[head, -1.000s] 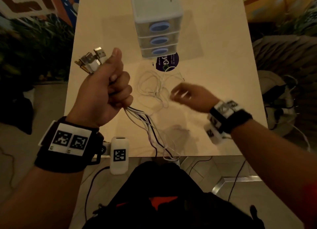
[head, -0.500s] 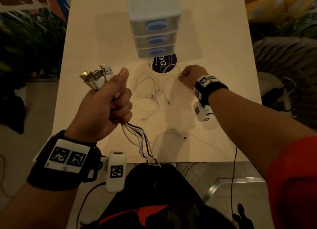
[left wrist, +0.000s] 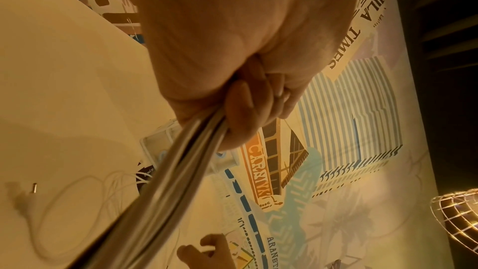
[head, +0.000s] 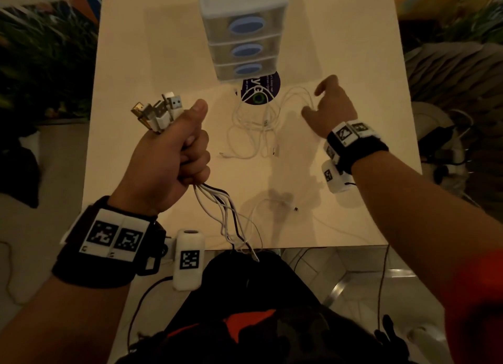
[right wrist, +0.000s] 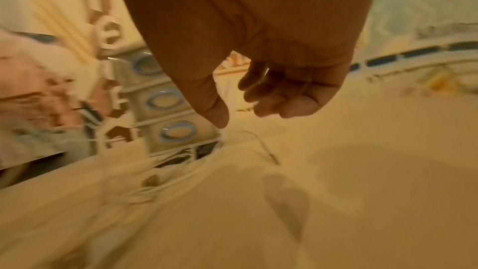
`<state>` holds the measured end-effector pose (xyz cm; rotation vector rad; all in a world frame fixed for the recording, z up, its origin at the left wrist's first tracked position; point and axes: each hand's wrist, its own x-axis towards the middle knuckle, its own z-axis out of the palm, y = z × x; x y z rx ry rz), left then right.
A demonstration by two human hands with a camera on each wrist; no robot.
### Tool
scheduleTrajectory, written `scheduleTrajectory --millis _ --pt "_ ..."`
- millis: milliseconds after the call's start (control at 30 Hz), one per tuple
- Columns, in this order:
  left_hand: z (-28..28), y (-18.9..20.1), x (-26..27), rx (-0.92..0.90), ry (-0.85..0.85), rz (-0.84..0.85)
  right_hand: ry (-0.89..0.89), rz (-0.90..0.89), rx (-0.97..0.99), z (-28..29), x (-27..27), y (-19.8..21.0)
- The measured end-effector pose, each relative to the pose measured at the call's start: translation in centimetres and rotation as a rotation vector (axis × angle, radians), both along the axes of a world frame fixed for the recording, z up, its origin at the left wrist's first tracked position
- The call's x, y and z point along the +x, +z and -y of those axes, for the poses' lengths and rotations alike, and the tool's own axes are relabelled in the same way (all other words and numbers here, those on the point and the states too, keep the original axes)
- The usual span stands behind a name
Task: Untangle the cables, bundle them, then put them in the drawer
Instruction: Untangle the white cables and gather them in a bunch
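Observation:
My left hand (head: 187, 151) is raised over the table's left side and grips a bundle of cables (head: 160, 111), with the USB plugs sticking out above the fist. The white and black leads (head: 226, 216) hang below it past the table's front edge. In the left wrist view the bundle (left wrist: 181, 161) runs out of the left hand (left wrist: 245, 109). My right hand (head: 329, 105) is low at the right, its fingers (right wrist: 269, 97) curled, and a thin white cable (head: 304, 91) stretches to it from the loose white tangle (head: 253, 135) lying mid-table.
A three-drawer plastic unit (head: 242, 34) with blue oval handles stands at the back centre, all drawers closed, with a dark round sticker (head: 261, 88) in front of it. Another thin cable with a small plug (head: 295, 209) lies near the table's (head: 152, 50) front edge.
My right hand has swung from the centre out to the right and drawn a white cable loop out of the tangle. The left hand keeps the bundle in the same grip.

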<state>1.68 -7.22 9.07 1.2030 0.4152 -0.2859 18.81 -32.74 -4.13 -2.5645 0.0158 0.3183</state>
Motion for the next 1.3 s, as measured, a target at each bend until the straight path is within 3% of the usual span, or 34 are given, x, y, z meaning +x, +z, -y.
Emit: scheduleTrajectory --millis 67,233,333,400,500,633,767,900,1100,1300 --pt "-0.1 -0.1 -0.1 -0.003 0.003 -0.011 0.153 -0.002 -0.074 -1.9 -1.9 0.4" --pt "-0.1 -0.3 -0.1 -0.008 -0.002 -0.014 0.382 -0.292 -0.314 -4.3 -4.1 -1.6" --pt "-0.1 -0.3 -0.3 -0.008 0.001 -0.010 0.328 -0.286 -0.277 -3.9 -3.2 -1.8" --pt "-0.2 -0.5 -0.4 -0.011 0.003 -0.009 0.251 -0.177 -0.202 -4.2 -2.1 -0.9" --pt "-0.3 -0.9 -0.5 -0.017 0.015 -0.017 0.295 -0.044 -0.187 -6.1 -0.2 -0.2" --pt "-0.3 -1.3 -0.6 -0.032 0.018 -0.012 0.375 -0.078 -0.314 -8.2 1.3 -0.9" --pt "-0.8 -1.6 -0.5 -0.030 0.020 -0.013 0.344 -0.137 -0.362 -8.5 2.1 -1.6" --pt "-1.4 -1.7 -0.5 -0.028 0.059 -0.034 0.293 -0.153 -0.221 -8.4 2.5 -0.6" --pt "-1.8 -2.6 0.4 0.009 0.198 -0.083 0.175 -0.040 0.242 -6.9 1.0 1.2" --pt "-1.1 -3.0 1.8 0.128 0.213 -0.038 0.279 0.001 0.412 -5.8 -1.0 4.0"
